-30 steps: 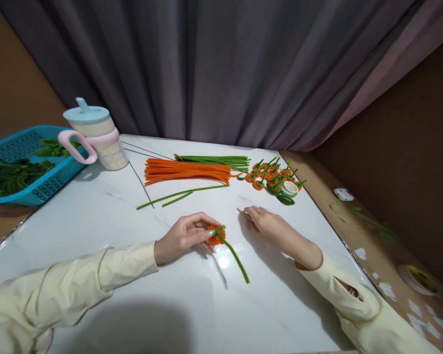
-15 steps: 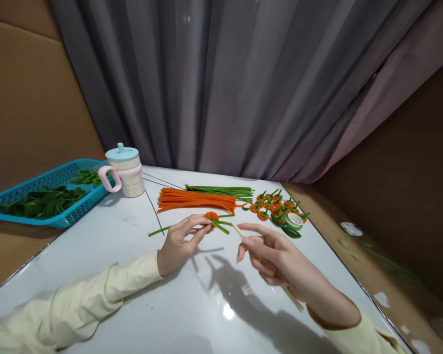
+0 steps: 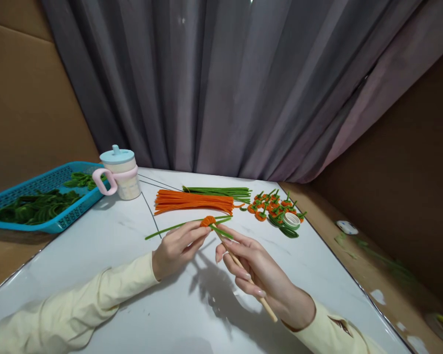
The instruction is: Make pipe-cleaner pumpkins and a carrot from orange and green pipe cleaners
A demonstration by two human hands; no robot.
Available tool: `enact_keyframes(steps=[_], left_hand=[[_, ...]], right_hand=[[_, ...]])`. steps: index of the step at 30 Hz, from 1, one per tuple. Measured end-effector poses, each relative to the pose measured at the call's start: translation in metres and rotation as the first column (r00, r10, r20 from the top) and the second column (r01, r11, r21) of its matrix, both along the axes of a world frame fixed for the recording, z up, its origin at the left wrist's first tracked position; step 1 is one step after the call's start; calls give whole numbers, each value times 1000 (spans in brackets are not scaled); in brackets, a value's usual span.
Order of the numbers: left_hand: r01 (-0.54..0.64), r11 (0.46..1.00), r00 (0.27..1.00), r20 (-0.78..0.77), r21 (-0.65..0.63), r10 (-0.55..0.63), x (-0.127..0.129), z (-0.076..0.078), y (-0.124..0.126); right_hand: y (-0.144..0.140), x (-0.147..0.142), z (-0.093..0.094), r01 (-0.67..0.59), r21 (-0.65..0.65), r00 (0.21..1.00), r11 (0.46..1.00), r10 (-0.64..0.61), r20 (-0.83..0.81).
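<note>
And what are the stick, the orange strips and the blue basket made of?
The stick looks like bare wood: pale tan, matte.
The orange strips seem to be fuzzy pipe cleaners, with soft, dull edges; any wire inside is hidden.
The blue basket is probably molded plastic: smooth, one color, with rows of small holes.

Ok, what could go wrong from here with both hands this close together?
The wooden stick in the right hand points at the orange piece, right by the left hand; if it slips, it might poke those fingertips. 
The left hand pinches the small piece only at its fingertips, so a push could perhaps dislodge it. 
The green strip jutting towards the right hand might get bent.
</note>
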State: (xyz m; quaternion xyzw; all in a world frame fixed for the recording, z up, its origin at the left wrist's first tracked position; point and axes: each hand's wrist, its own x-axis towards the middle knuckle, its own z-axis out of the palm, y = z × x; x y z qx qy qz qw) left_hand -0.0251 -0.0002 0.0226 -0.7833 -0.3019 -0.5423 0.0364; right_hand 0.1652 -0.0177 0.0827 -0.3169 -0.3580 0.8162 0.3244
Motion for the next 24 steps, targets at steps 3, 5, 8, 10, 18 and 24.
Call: enact_keyframes(steps=[3,5,8,10,18,24], left_hand=[[-2,999,1000,11,-41,2,-1,-2,1],[6,998,999,37,-63,-3,0,-2,1],[20,998,997,77,-67,-14,3,0,1],[21,998,996,85,-64,-15,4,1,0],[-21,999,1000,-18,-28,21,0,-5,0],[-27,1000,998,-59,4,28,0,-3,-2]], right_hand=[[0,-2,-3,41,-15,998,999,-42,-36],[0,-3,-5,57,-28,997,998,-58,-48],[0,-3,-6,72,-40,995,997,-74,-63],[0,-4,-7,80,-42,994,996,-83,-73],[-2,-9,-8,127,-60,991,990,-129,-37],[-1,-10,-15,121,-10,992,993,-122,-17]])
